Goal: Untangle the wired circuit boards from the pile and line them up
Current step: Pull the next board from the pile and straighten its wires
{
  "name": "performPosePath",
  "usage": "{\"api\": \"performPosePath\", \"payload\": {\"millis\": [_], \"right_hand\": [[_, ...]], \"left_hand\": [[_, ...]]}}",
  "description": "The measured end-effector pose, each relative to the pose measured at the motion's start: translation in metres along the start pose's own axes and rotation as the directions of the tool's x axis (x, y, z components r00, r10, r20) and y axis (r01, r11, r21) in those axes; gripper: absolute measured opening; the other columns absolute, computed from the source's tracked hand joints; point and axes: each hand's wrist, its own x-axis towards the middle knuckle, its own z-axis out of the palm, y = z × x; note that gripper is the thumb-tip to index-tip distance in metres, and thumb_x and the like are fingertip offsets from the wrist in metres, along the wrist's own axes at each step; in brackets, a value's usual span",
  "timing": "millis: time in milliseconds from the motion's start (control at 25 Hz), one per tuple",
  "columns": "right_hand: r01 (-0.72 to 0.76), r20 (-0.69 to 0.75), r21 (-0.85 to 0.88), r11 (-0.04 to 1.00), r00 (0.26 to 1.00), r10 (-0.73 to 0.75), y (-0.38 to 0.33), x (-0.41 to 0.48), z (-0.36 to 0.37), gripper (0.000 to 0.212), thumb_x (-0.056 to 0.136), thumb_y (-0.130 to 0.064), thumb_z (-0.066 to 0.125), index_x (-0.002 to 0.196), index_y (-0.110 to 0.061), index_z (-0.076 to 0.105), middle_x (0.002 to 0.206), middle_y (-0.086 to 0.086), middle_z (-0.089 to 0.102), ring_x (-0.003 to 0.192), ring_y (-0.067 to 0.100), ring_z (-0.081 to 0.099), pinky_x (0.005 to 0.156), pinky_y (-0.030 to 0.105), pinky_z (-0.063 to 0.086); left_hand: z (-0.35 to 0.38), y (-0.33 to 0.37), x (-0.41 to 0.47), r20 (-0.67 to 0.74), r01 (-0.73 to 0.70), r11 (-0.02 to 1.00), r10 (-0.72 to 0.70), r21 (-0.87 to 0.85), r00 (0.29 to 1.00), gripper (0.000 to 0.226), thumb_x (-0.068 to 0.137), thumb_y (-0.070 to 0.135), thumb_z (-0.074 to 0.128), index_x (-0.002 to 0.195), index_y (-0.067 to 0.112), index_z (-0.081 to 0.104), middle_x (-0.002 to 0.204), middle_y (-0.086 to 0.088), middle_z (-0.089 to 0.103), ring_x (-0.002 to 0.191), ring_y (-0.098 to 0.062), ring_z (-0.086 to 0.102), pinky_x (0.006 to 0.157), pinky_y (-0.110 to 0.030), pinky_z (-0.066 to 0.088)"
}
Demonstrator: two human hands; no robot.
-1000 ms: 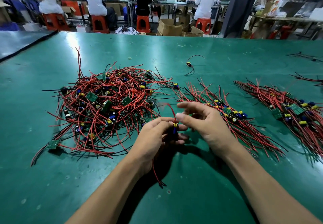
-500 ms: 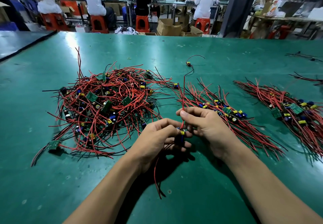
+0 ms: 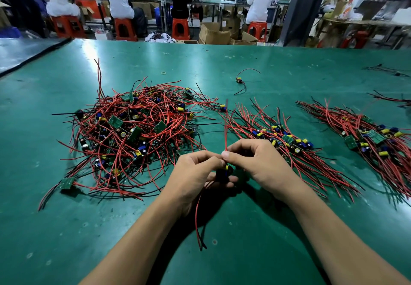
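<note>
Three heaps of wired boards lie on the green tabletop (image 3: 222,62), and their layout reads as a sorting flow from the person's left to right. Largest is the tangled pile (image 3: 133,133) on the left: red and black leads crossing every way, green boards and yellow-blue capacitors caught in the knot. Source stock, evidently, since nothing in it is aligned.

Right of centre, the near row (image 3: 287,142) has its boards clustered in a band and its leads fanned roughly parallel. Further right, the far row (image 3: 373,138) is laid the same way. Combing the wires in one direction likely keeps finished pieces from snagging again.

One stray board (image 3: 239,80) sits alone toward the back, well apart from everything; why, I cannot tell.

Hands meet just in front of the gap between pile and near row. Left hand (image 3: 195,173): grip closed around the small held board (image 3: 225,170), cupped from below, yellow part showing above the fingers. Its other leads hang down toward the person, tips near the tabletop. Right hand (image 3: 260,162): thumb and forefinger pinched shut on the red lead (image 3: 226,127), which stands nearly upright above the pinch.

Judgement: left steadies the board so the right can straighten the lead before the piece joins the near row. Much of the pile is left to do.
</note>
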Motion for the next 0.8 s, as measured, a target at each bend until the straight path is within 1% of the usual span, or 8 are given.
{"api": "performPosePath", "payload": {"millis": [120,280,400,480,560,640,720,800], "right_hand": [[-0.006,0.017,0.094,0.996,1.0,0.004,-0.001,-0.001,0.002,0.008,0.087,-0.02,0.076,0.082,-0.014,0.073,0.076,-0.002,0.069,0.069,0.006,0.058,0.065,0.016,0.048],[-0.212,0.111,0.438,0.874,0.977,0.182,-0.002,-0.003,0.009,0.017,0.075,-0.028,0.08,0.086,-0.015,0.077,0.084,0.009,0.069,0.066,0.014,0.061,0.052,0.026,0.052],[-0.241,0.149,0.442,0.864,0.97,0.194,-0.001,-0.001,0.007,0.023,0.07,-0.03,0.083,0.087,-0.015,0.077,0.082,0.007,0.069,0.066,0.015,0.062,0.052,0.026,0.051],[-0.234,0.168,0.417,0.878,0.969,0.179,-0.001,-0.001,0.007,0.022,0.067,-0.03,0.084,0.084,-0.017,0.078,0.083,0.007,0.07,0.07,0.015,0.064,0.056,0.026,0.053],[-0.227,0.161,0.407,0.885,0.971,0.175,-0.001,-0.001,0.006,0.018,0.067,-0.029,0.083,0.081,-0.019,0.078,0.083,0.006,0.07,0.07,0.014,0.066,0.056,0.025,0.054],[-0.227,0.154,0.418,0.879,0.972,0.178,-0.002,0.0,0.005,0.016,0.068,-0.027,0.082,0.08,-0.018,0.077,0.08,0.006,0.068,0.066,0.016,0.065,0.051,0.028,0.053],[-0.224,0.142,0.421,0.879,0.973,0.18,-0.002,-0.001,0.006,0.017,0.07,-0.027,0.083,0.08,-0.017,0.076,0.079,0.009,0.066,0.061,0.019,0.061,0.047,0.029,0.052],[-0.216,0.096,0.428,0.878,0.976,0.193,-0.002,-0.001,0.011,0.011,0.076,-0.023,0.082,0.081,-0.017,0.075,0.076,0.011,0.062,0.055,0.019,0.054,0.046,0.029,0.05]], "left_hand": [[-0.001,0.001,0.002,-0.002,0.002,1.0,-0.002,-0.003,1.0,0.011,0.085,-0.007,0.055,0.085,-0.004,0.065,0.078,-0.03,0.066,0.067,-0.038,0.07,0.062,-0.045,0.06],[-0.001,0.002,0.002,0.016,0.026,1.0,-0.026,0.017,1.0,0.009,0.085,-0.005,0.055,0.084,0.0,0.063,0.074,-0.026,0.068,0.066,-0.036,0.07,0.058,-0.04,0.06],[0.001,0.002,0.002,-0.012,-0.009,0.993,0.01,0.119,1.0,0.011,0.084,-0.003,0.062,0.075,0.003,0.058,0.065,-0.019,0.064,0.061,-0.034,0.069,0.049,-0.033,0.057],[0.001,-0.001,0.004,-0.043,-0.057,0.971,0.068,0.23,0.997,0.016,0.084,-0.003,0.059,0.07,0.005,0.058,0.059,-0.012,0.061,0.051,-0.025,0.064,0.045,-0.025,0.051],[0.0,-0.003,0.004,-0.035,-0.094,0.951,0.109,0.293,0.993,0.017,0.085,-0.002,0.059,0.07,0.005,0.061,0.06,-0.012,0.064,0.051,-0.021,0.062,0.047,-0.024,0.049],[0.0,-0.003,0.004,-0.002,-0.105,0.95,0.11,0.295,0.994,0.014,0.087,0.0,0.063,0.074,0.005,0.063,0.066,-0.014,0.068,0.057,-0.023,0.064,0.053,-0.027,0.049],[-0.002,-0.002,0.003,0.01,-0.095,0.961,0.096,0.261,0.995,0.015,0.087,0.0,0.065,0.073,0.006,0.061,0.064,-0.012,0.067,0.053,-0.021,0.064,0.051,-0.025,0.05],[-0.002,0.0,0.002,0.011,-0.056,0.985,0.055,0.164,0.998,0.017,0.086,-0.002,0.066,0.071,0.005,0.06,0.066,-0.018,0.064,0.057,-0.028,0.067,0.055,-0.032,0.057]]}}
